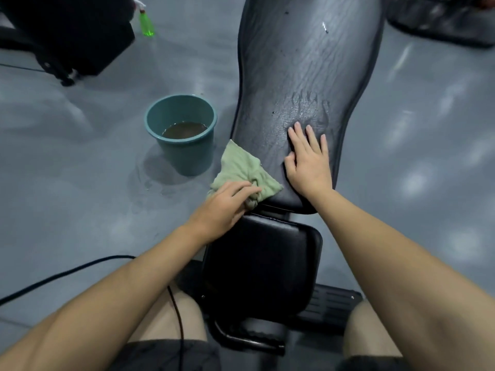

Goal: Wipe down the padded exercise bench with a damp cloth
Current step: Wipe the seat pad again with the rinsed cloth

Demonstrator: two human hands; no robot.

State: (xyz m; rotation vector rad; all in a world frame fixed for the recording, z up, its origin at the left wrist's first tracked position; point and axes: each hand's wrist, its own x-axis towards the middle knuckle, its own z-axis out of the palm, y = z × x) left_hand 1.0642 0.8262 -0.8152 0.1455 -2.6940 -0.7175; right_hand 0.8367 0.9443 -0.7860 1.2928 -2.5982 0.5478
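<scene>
Bench: the black padded bench (308, 62) runs away from the person down the middle of the view; its long back pad is creased and shows a wet sheen with streaks and a few droplets.
Seat pad: a shorter black seat pad (262, 263) lies nearest the person, between the bare knees, just behind the back pad.
Cloth: the pale green cloth (241, 167) lies on the near left corner of the back pad, one corner hanging over the pad's left edge toward the bucket.
Left hand: the left hand (225, 207) lies on the near end of the cloth and grasps a bunched fold of it between fingers and thumb.
Right hand: the right hand (308, 162) is released, palm flat on the back pad with fingers spread, just right of the cloth.
Bucket: a teal bucket (187, 156) stands on the grey floor (80, 183) left of the bench, holding brownish water.
Spray bottle: a green spray bottle (146, 25) stands on the floor farther back on the left.
Cable: a black cable (67, 271) crosses the floor at lower left.
</scene>
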